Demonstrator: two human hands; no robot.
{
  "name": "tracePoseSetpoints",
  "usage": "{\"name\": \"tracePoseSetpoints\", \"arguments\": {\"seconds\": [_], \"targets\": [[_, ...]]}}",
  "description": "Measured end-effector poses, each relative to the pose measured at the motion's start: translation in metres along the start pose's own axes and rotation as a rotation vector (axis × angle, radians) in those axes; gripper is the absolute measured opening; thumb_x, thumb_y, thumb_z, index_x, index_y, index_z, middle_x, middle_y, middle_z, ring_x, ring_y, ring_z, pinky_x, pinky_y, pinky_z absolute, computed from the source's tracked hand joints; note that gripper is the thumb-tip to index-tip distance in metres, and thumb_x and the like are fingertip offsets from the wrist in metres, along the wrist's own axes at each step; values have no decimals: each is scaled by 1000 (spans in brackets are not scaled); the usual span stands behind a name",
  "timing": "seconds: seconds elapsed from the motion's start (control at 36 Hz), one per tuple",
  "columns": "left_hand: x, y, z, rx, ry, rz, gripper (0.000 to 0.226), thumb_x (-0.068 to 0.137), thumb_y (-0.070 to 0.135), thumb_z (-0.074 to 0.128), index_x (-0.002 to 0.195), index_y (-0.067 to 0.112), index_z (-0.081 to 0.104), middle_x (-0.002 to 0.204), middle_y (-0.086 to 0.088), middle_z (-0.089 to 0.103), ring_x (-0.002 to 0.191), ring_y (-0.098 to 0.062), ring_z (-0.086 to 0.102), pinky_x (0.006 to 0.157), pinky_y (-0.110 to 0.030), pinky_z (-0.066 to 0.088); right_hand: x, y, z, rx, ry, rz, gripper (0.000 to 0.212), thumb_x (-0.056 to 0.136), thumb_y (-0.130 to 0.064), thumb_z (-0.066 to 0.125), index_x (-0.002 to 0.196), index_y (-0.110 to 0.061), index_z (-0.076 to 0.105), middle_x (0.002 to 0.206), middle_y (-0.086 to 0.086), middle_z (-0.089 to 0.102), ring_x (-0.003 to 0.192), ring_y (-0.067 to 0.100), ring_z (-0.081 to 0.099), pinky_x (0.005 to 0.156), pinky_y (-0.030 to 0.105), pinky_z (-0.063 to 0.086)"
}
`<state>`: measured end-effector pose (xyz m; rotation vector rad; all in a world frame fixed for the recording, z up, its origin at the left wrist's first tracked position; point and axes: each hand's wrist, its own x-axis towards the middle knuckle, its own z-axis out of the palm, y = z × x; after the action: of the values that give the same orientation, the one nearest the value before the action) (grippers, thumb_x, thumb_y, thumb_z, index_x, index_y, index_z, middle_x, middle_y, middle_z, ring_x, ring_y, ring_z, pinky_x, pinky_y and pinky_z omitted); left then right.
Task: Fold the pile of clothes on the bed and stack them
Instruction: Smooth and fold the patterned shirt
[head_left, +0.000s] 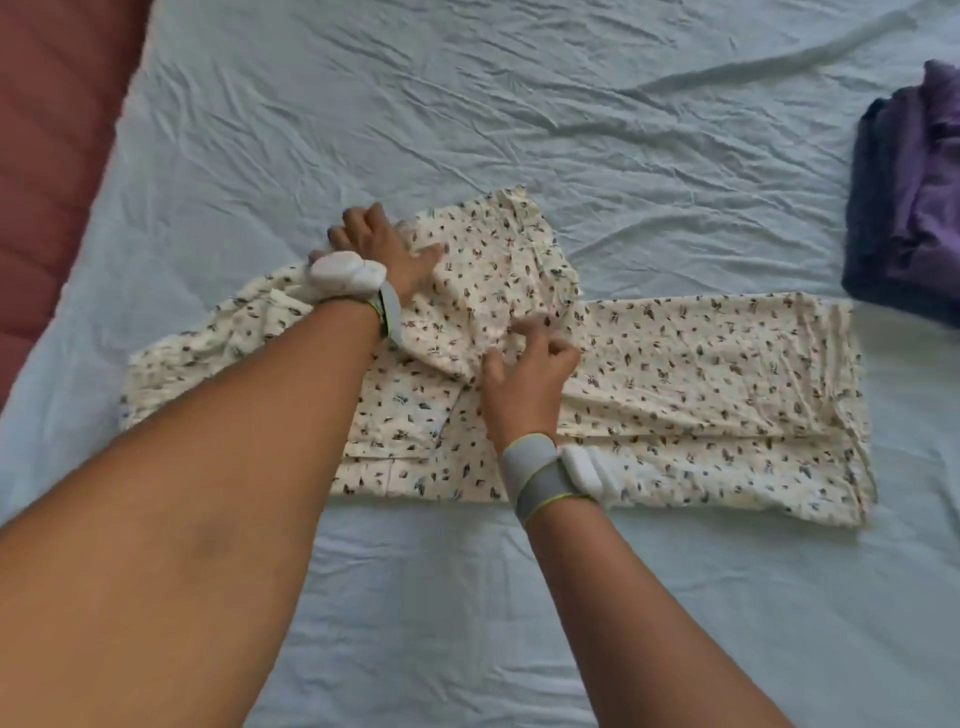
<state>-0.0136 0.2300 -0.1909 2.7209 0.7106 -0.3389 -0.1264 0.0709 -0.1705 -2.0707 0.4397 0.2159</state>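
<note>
Floral garment (701, 374): cream cloth with small dark leaf print, spread across the middle of the pale blue bed sheet (467, 104), partly folded, one flap turned up toward the far side.
Left hand (384, 244): fingers curled over the flap's far left edge, gripping it.
Right hand (524, 374): fingers bent, pinching a bunched fold at the garment's centre.
Purple folded clothes (914, 208): stacked at right edge, apart from the garment.
</note>
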Motion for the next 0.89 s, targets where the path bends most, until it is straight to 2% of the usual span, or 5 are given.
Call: {"name": "tracePoseSetpoints", "arguments": {"seconds": [0.17,0.39,0.53,0.72,0.89], "targets": [[-28,3,-32,-501,142,-4,20,87,45,64,92,25,67,93,8,63,98,-17,59,89,-29,35,-2,-6,-1,93,-18,60,23,91,-18,57,113,-24,57,120,7,43,87,19,57,86,38,54],[-151,-83,-83,-621,574,250,19,98,35,49,95,18,56,90,1,62,90,-23,56,82,-36,43,-40,-2,-21,322,-79,-158,38,90,-13,62,117,-33,45,81,13,58,66,22,57,62,29,52],[-181,-149,-45,-281,441,93,23,90,31,56,92,10,66,98,-16,59,97,-34,48,87,-37,32,-55,16,-14,153,-222,-167,38,90,-13,62,117,-29,39,83,3,59,63,7,55,56,16,45],[-154,-142,-44,-612,207,-59,38,85,35,69,117,19,56,123,-7,46,119,-28,45,97,-39,43,-56,15,-4,80,-204,-163,28,92,-32,61,118,-27,51,94,-11,60,89,10,62,76,27,51],[-116,-121,-51,-730,222,32,30,90,20,66,119,20,60,128,-4,55,119,-16,50,98,-31,43,-53,5,3,119,-161,-104,19,95,-30,58,112,-21,57,92,-9,65,83,-3,60,60,6,42]]}}
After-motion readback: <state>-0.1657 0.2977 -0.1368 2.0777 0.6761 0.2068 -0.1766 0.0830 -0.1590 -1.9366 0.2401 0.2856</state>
